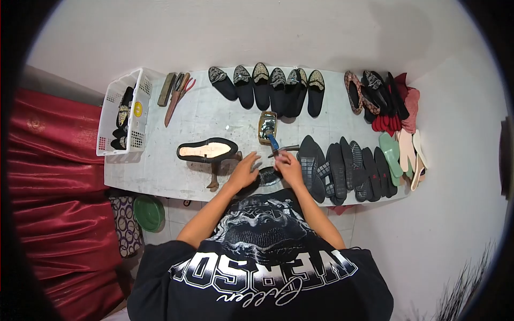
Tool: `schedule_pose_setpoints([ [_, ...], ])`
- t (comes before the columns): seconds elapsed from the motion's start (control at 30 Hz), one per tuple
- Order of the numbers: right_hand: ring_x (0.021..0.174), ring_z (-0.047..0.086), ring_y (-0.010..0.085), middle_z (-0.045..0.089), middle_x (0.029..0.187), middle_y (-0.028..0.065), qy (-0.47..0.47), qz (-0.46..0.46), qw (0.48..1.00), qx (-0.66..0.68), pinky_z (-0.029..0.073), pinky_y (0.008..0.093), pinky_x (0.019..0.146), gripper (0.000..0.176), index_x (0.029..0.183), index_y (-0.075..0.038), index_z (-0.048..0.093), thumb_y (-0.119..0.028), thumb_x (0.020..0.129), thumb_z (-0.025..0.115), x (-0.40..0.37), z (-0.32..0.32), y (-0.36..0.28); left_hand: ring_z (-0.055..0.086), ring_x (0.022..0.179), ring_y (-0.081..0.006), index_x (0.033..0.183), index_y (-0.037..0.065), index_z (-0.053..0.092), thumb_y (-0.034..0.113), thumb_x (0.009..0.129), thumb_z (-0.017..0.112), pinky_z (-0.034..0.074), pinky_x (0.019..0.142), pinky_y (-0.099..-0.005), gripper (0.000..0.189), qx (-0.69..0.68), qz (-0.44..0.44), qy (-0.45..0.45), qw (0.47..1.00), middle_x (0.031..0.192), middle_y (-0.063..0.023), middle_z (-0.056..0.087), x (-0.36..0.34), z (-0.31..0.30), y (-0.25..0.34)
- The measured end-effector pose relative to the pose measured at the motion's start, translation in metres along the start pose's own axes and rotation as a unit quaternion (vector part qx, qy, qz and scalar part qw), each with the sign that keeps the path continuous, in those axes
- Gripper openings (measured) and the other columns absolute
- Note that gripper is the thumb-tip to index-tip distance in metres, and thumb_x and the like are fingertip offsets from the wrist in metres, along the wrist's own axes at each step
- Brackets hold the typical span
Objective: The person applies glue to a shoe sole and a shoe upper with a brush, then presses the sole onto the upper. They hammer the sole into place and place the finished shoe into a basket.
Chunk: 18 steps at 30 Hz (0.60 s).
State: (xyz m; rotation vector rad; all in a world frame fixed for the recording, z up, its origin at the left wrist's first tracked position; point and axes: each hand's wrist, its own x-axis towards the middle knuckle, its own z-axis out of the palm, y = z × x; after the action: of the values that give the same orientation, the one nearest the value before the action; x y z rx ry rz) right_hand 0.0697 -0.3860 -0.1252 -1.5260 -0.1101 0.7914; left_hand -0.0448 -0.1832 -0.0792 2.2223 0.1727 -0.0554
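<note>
My left hand (244,170) is over the table's near edge, fingers stretched and apart, beside a black shoe sole (269,177) lying between my hands. My right hand (289,170) has its fingertips closed at the near end of a blue-handled brush (273,142). The brush's far end rests in an open rectangular tin (266,122). A dark metal tool (290,147), perhaps a hammer, lies by my right fingers, partly hidden. Left of my left hand, a black shoe (208,151) with a pale insole sits on an iron shoe last (213,176).
Several finished-looking black slip-ons (261,88) line the back. Black soles (336,168) crowd the right, with green and pale insoles (392,155) beyond. Patterned shoes (353,92) stand at the back right. A white basket (140,109), pincers (184,85) and a wooden block (166,90) are left.
</note>
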Motion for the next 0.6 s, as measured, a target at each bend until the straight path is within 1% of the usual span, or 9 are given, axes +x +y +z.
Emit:
schedule_pose_setpoints([
  [0.03,0.091,0.074,0.0246,0.066,0.126,0.016,0.001,0.001,1.0,0.002,0.06,0.0315,0.08,0.062,0.147,-0.001,0.05,-0.008,0.091,0.077,-0.011,-0.005,-0.006,0.049,0.14,-0.042,0.143,0.002,0.054,0.015,0.085,0.071,0.04,0.118,-0.0452,0.062,0.015,-0.028,0.006,0.999,0.156,-0.0236,0.046,-0.017,-0.001,-0.003],
  [0.07,0.094,0.072,0.0274,0.067,0.125,0.0155,-0.017,-0.063,0.986,-0.155,0.059,0.0344,0.081,0.06,0.142,-0.002,0.054,-0.005,0.086,0.077,-0.026,-0.01,-0.011,0.05,0.139,-0.0415,0.141,0.002,0.055,0.016,0.085,0.073,0.04,0.118,-0.0449,0.061,0.029,-0.057,0.012,0.998,0.154,-0.0227,0.049,-0.031,-0.001,-0.006],
  [0.1,0.098,0.07,0.0302,0.067,0.125,0.015,-0.036,-0.124,0.942,-0.308,0.059,0.0373,0.082,0.059,0.138,-0.003,0.059,-0.003,0.082,0.077,-0.039,-0.013,-0.016,0.05,0.139,-0.0415,0.141,0.002,0.055,0.016,0.085,0.073,0.04,0.118,-0.0449,0.061,0.029,-0.061,0.009,0.998,0.154,-0.0227,0.049,-0.039,-0.004,-0.007],
  [0.13,0.098,0.07,0.0302,0.067,0.125,0.015,-0.039,-0.119,0.943,-0.308,0.059,0.0373,0.082,0.059,0.138,-0.003,0.059,-0.003,0.082,0.077,-0.044,-0.015,-0.018,0.051,0.135,-0.0411,0.141,0.004,0.056,0.019,0.08,0.079,0.042,0.115,-0.0458,0.067,0.071,-0.09,0.002,0.993,0.149,-0.0209,0.051,-0.05,-0.007,-0.004],
  [0.2,0.113,0.06,0.0382,0.062,0.132,0.0162,-0.057,-0.269,0.825,-0.493,0.053,0.0441,0.097,0.069,0.14,-0.005,0.057,-0.002,0.074,0.076,-0.051,-0.021,-0.018,0.053,0.127,-0.0405,0.14,0.006,0.057,0.024,0.072,0.092,0.046,0.109,-0.0477,0.079,0.15,-0.153,-0.01,0.977,0.139,-0.0175,0.054,-0.073,-0.004,0.002],
  [0.23,0.119,0.053,0.0409,0.058,0.137,0.0158,-0.075,-0.235,0.825,-0.509,0.047,0.0477,0.106,0.074,0.142,-0.006,0.056,-0.002,0.071,0.076,-0.05,-0.022,-0.017,0.053,0.122,-0.0395,0.139,0.006,0.057,0.023,0.066,0.095,0.048,0.105,-0.0464,0.084,0.183,-0.164,-0.002,0.969,0.134,-0.0156,0.054,-0.079,-0.002,0.002],
  [0.27,0.119,0.053,0.0409,0.058,0.137,0.0158,-0.088,-0.235,0.823,-0.51,0.047,0.0477,0.106,0.074,0.142,-0.006,0.056,-0.002,0.071,0.076,-0.049,-0.023,-0.017,0.053,0.122,-0.0395,0.139,0.006,0.057,0.023,0.066,0.095,0.048,0.105,-0.0464,0.084,0.178,-0.175,0.002,0.968,0.134,-0.0156,0.054,-0.085,0.001,-0.003],
  [0.47,0.115,0.054,0.0405,0.058,0.129,0.0163,-0.117,-0.248,0.766,-0.581,0.05,0.0489,0.096,0.075,0.141,-0.004,0.055,-0.002,0.069,0.079,-0.022,-0.03,-0.001,0.055,0.12,-0.0383,0.131,0.004,0.062,0.013,0.069,0.087,0.05,0.102,-0.0438,0.067,0.136,-0.164,0.055,0.975,0.126,-0.0152,0.058,-0.108,0.023,-0.031],
  [0.6,0.112,0.056,0.0405,0.057,0.123,0.0181,-0.147,-0.272,0.789,-0.531,0.05,0.048,0.095,0.067,0.137,-0.006,0.06,-0.002,0.072,0.077,-0.02,-0.03,-0.02,0.06,0.113,-0.0374,0.123,0.001,0.066,0.017,0.068,0.081,0.052,0.098,-0.044,0.059,0.113,-0.162,0.093,0.976,0.118,-0.016,0.063,-0.118,0.02,-0.021],
])
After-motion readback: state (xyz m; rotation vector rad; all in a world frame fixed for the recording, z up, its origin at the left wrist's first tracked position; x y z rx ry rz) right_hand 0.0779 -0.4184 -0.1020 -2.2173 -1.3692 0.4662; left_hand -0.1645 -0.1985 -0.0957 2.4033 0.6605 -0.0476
